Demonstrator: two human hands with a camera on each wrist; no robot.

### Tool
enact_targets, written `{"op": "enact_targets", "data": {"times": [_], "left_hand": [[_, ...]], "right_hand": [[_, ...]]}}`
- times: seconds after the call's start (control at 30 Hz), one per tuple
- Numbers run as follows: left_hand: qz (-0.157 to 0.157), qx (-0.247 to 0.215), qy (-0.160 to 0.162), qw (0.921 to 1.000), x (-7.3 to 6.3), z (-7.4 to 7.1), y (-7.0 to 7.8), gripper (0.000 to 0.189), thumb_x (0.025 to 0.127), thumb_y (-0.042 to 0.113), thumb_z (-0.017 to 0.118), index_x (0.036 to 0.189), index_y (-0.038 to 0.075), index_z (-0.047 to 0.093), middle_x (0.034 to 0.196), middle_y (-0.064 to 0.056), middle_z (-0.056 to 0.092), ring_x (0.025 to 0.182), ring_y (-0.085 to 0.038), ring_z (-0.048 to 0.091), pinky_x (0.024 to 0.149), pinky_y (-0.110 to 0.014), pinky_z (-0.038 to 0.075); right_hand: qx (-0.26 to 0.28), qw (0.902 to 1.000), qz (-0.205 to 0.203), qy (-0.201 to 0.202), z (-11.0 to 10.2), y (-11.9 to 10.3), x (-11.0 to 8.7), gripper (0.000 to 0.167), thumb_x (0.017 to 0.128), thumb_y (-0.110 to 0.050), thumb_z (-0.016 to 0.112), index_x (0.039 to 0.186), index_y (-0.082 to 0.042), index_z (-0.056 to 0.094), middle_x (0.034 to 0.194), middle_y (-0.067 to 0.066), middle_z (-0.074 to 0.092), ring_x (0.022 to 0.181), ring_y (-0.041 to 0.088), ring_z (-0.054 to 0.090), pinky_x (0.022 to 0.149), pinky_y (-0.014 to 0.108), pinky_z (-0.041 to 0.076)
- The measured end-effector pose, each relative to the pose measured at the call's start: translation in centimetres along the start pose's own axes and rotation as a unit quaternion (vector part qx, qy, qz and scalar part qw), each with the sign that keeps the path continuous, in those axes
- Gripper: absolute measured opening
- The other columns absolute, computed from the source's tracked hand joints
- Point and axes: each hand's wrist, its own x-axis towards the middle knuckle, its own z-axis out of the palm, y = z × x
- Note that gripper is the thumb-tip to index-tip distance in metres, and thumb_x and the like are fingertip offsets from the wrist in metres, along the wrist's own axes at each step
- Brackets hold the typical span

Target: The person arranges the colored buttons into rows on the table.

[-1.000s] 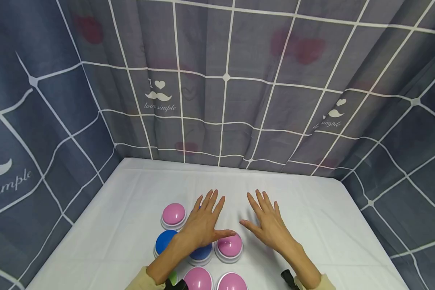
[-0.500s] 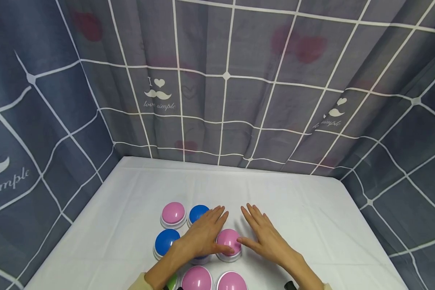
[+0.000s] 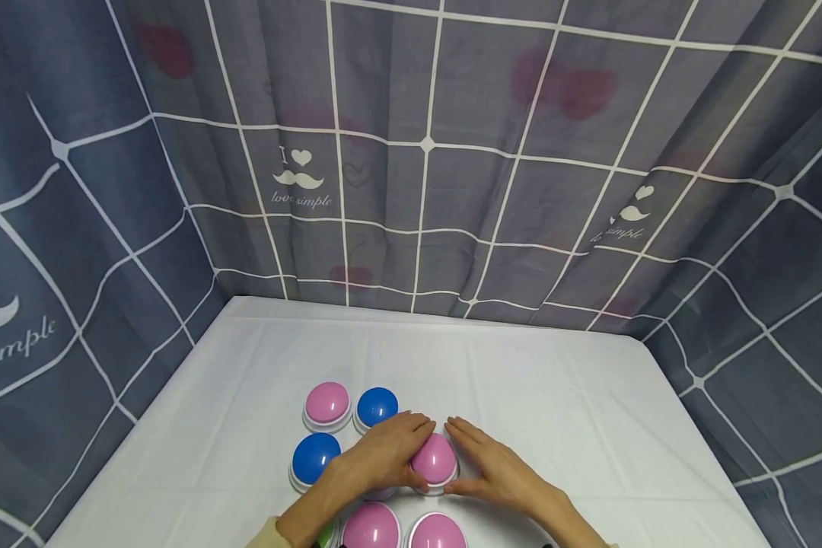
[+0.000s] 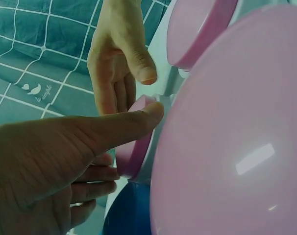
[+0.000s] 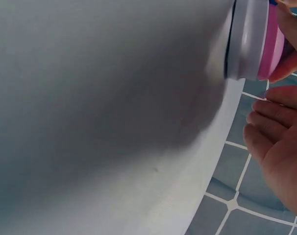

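A pink dome button (image 3: 434,460) on a round white base stands on the white table between the two hands. My left hand (image 3: 383,453) lies along its left side, fingertips behind the dome and thumb at the front rim. In the left wrist view, the thumb (image 4: 134,125) reaches across the pink edge with fairly straight fingers below it. My right hand (image 3: 496,472) is at the right side of the button, fingers extended and thumb spread. The right wrist view shows its palm (image 5: 290,156) turned towards the button, with a small gap between.
Pink (image 3: 327,403) and blue (image 3: 377,406) buttons stand behind on the left, another blue one (image 3: 315,458) before them. Pink buttons (image 3: 371,527) (image 3: 438,531) and a partly hidden green one (image 3: 326,533) are nearest. Checked curtains (image 3: 397,190) border the white tabletop (image 3: 555,380).
Both hands have come down and back towards the person, closing in on the pink button from either side. The blue button behind the left hand has come into view. The buttons stay put.
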Motion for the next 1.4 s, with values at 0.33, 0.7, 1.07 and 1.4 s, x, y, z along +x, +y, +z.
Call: {"op": "enact_targets", "data": {"times": [0.33, 0.7, 1.07, 1.4], "left_hand": [[-0.013, -0.011, -0.018, 0.9997, 0.0, 0.2, 0.1, 0.076, 0.072, 0.042, 0.088, 0.134, 0.009, 0.059, 0.124, 0.0, 0.061, 0.121, -0.019, 0.055, 0.105, -0.033, 0.042], [-0.009, 0.002, -0.011, 0.9999, 0.1, 0.2, -0.2, 0.07, 0.069, 0.039, 0.091, 0.126, 0.009, 0.062, 0.112, 0.002, 0.063, 0.105, -0.014, 0.059, 0.095, -0.026, 0.047], [-0.014, -0.036, -0.004, 0.9992, 0.6, 0.2, -0.7, 0.064, 0.063, 0.036, 0.094, 0.115, 0.012, 0.064, 0.1, 0.006, 0.059, 0.092, -0.008, 0.057, 0.082, -0.023, 0.049], [-0.045, -0.086, -0.001, 0.9953, 1.3, -0.3, -0.9, 0.068, 0.072, 0.033, 0.09, 0.129, 0.009, 0.061, 0.114, -0.001, 0.062, 0.105, -0.014, 0.06, 0.089, -0.03, 0.052]], "right_hand": [[0.008, 0.9975, -0.061, 0.034, 1.2, 0.7, 0.5, 0.075, 0.081, -0.045, 0.08, 0.136, 0.0, 0.056, 0.135, 0.011, 0.058, 0.126, 0.027, 0.054, 0.101, 0.044, 0.046], [0.037, 0.9968, -0.058, 0.039, 1.6, 0.6, 0.9, 0.074, 0.08, -0.037, 0.084, 0.137, -0.002, 0.055, 0.135, 0.007, 0.058, 0.124, 0.022, 0.056, 0.101, 0.041, 0.046], [0.044, 0.9941, -0.081, 0.057, 1.8, 0.7, 1.1, 0.073, 0.076, -0.033, 0.086, 0.135, -0.002, 0.056, 0.13, 0.007, 0.06, 0.12, 0.021, 0.058, 0.099, 0.039, 0.048], [0.082, 0.9902, -0.084, 0.076, 0.9, 1.3, 1.5, 0.075, 0.078, -0.024, 0.086, 0.138, 0.004, 0.052, 0.134, 0.01, 0.058, 0.122, 0.026, 0.057, 0.099, 0.041, 0.048]]}}
